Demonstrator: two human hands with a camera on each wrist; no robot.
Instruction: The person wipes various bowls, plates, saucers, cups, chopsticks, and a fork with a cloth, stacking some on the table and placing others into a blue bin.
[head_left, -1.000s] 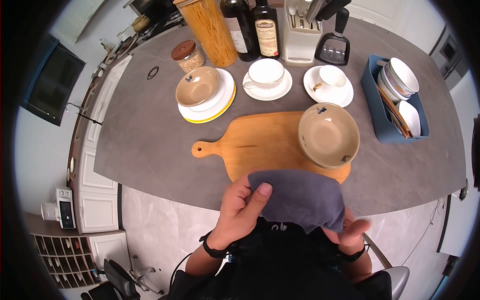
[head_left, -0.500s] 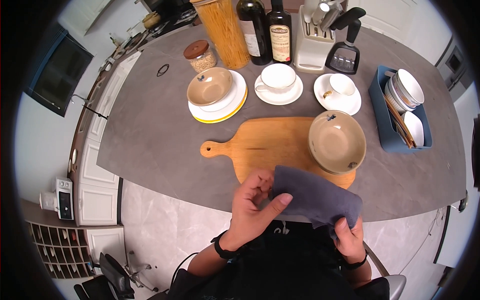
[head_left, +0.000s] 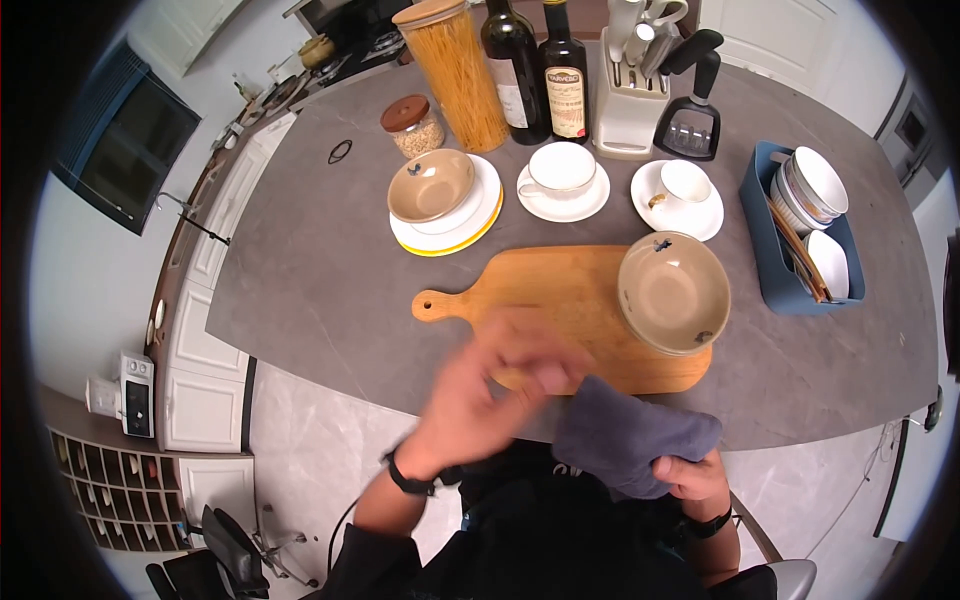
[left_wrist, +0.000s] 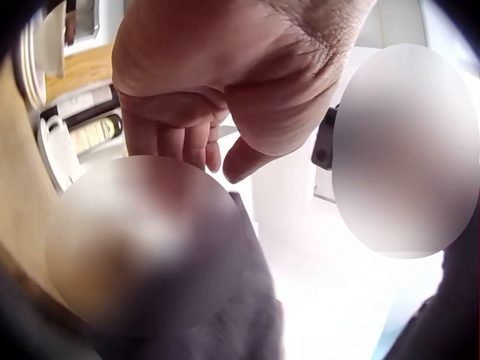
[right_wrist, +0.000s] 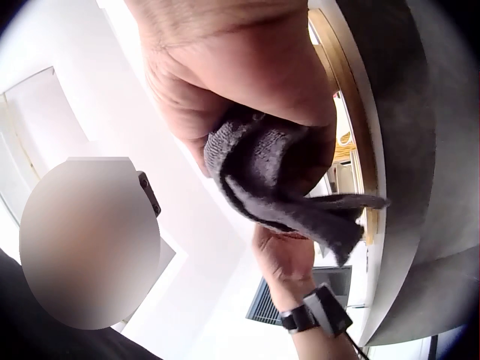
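A folded dark grey cloth [head_left: 632, 440] hangs from my right hand [head_left: 694, 476], which grips its right end, thumb on top. In the right wrist view the cloth [right_wrist: 262, 169] bunches inside the palm, a loose flap trailing out. My left hand [head_left: 490, 385], blurred in the head view, is just left of the cloth and over the cutting board's near edge. The left wrist view shows that hand [left_wrist: 214, 97] with loosely extended fingers and nothing in its grasp. Beyond both hands lies the wooden cutting board [head_left: 540, 290], with beige bowls [head_left: 672, 290] stacked on its right end.
Another beige bowl [head_left: 430, 186] sits on white plates [head_left: 480, 212] at the back left. Two white cups [head_left: 562, 168] on saucers stand further right. A blue bin [head_left: 770, 255] holds bowls and chopsticks. Bottles [head_left: 566, 90], a pasta jar [head_left: 455, 80] and a knife block [head_left: 628, 110] line the back.
My left hand has come off the cloth and moved left. The cloth, spread between both hands earlier, is now folded smaller, lower, and held by the right hand. The bowls have stayed put.
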